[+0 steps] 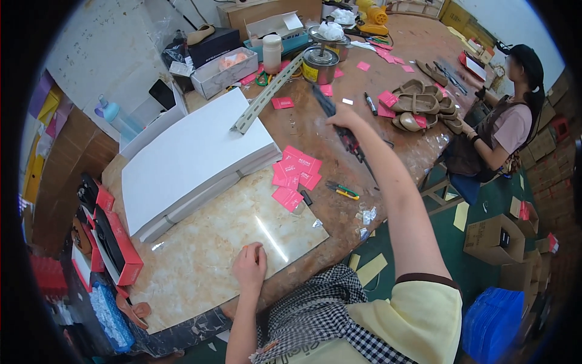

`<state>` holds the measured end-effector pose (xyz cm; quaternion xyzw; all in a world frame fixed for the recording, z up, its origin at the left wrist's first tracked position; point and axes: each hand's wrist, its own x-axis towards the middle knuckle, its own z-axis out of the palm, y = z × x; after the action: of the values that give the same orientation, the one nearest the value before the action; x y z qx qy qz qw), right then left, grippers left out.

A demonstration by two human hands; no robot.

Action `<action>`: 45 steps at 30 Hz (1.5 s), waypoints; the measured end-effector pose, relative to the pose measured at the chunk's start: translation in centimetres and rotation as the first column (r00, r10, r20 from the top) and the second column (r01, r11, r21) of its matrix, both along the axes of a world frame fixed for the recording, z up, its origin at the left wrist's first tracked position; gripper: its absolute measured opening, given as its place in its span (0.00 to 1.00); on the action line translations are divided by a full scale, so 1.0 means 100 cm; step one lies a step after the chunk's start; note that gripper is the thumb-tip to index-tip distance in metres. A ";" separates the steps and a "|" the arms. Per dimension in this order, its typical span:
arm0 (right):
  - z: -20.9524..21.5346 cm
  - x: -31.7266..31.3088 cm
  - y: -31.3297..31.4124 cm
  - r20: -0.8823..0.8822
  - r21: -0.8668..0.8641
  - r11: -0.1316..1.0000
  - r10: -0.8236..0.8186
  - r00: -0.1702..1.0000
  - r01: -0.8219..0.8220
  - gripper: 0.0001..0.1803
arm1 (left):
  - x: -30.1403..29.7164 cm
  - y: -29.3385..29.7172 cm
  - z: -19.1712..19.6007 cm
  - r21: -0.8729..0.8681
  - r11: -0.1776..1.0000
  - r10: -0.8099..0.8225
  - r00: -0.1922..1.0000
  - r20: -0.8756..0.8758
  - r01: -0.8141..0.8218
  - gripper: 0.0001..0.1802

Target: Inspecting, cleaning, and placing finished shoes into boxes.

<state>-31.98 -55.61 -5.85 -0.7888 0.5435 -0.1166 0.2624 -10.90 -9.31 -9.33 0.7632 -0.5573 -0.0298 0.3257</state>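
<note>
My right hand (347,116) is closed round a long dark tool (350,143) with red patches, held over the brown tabletop. The tool is partly blurred and covered by my hand, so I cannot tell its exact kind. My left hand (250,266) rests with curled fingers on a marbled board (200,261); nothing shows in it. Ahead of it lies a thick stack of white sheets (194,164), with a perforated metal angle bar (267,94) across its far corner. Pink cards (294,173) and a yellow-green cutter knife (342,190) lie between my hands.
Beige shoes (418,100) sit in a pile at the right, near a seated person (503,121). Metal cans (320,64) and a shoebox (224,71) stand at the back. Red boxes (124,261) with dark shoes line the left edge. Cartons (494,239) stand on the green floor.
</note>
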 end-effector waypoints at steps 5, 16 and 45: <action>0.092 -0.027 0.066 0.635 -0.164 0.984 0.049 0.771 0.072 0.27 | 0.001 0.000 0.000 0.014 1.000 0.016 1.000 -0.023 -0.016 0.06; 0.001 -0.023 0.118 0.689 -0.169 0.983 0.066 0.722 0.072 0.30 | -0.002 -0.001 -0.010 -0.036 0.999 -0.007 1.000 0.016 0.007 0.06; -0.044 -0.030 0.086 -0.204 -0.417 0.891 0.097 0.974 -0.177 0.15 | 0.054 -0.002 0.063 -0.099 0.916 -0.269 -0.413 -0.870 -0.388 0.11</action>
<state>-34.96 -46.97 -10.28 -0.8709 0.4681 -0.1445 0.0386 -5.49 -9.55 -3.06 0.3295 0.0309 -0.5267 0.7830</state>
